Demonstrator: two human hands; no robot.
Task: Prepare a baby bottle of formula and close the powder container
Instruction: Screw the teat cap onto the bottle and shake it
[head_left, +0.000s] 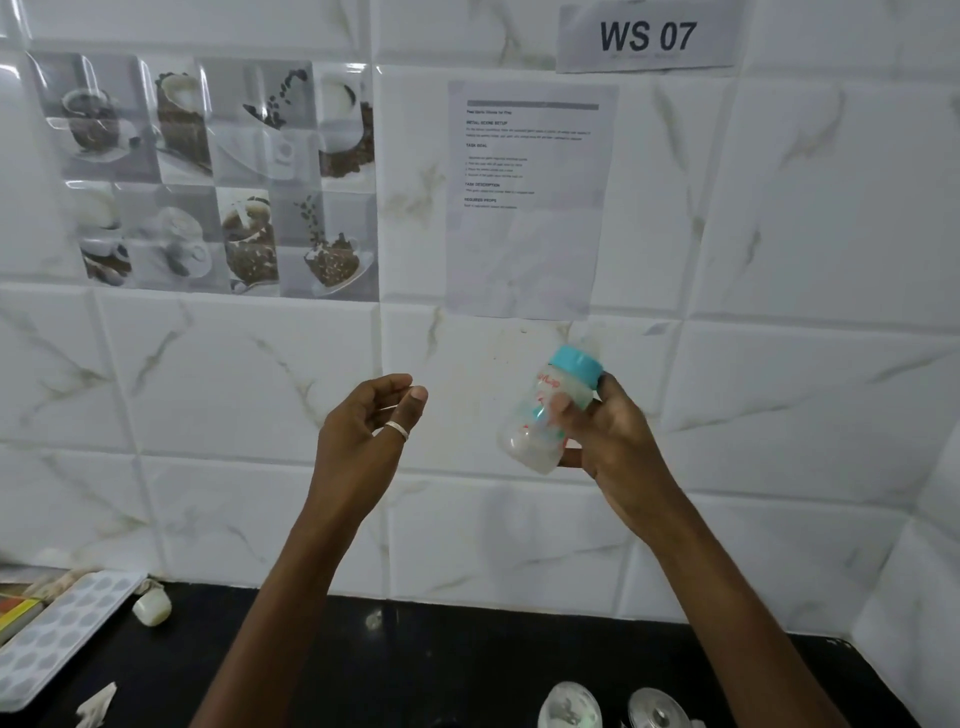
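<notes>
Far left on the black counter (415, 654): a pale dimpled tray (57, 629) with a small whitish cap-like piece (152, 608) just beside its corner. Left hand (363, 431) raised before the tiled wall (779, 260), empty, fingers loosely curled and half open, a ring (397, 429) on one finger. Right hand (605, 431) raised level with it, wrapped around the baby bottle (545, 415); bottle tilted, teal cap (576, 366) on and pointing up-right, milky white liquid inside. Hands apart, not touching. Printed sheet (530, 197) taped to wall above the bottle. At bottom edge, a clear dome-shaped item (569, 706) and a metal lid (657, 709), partly cut off.
</notes>
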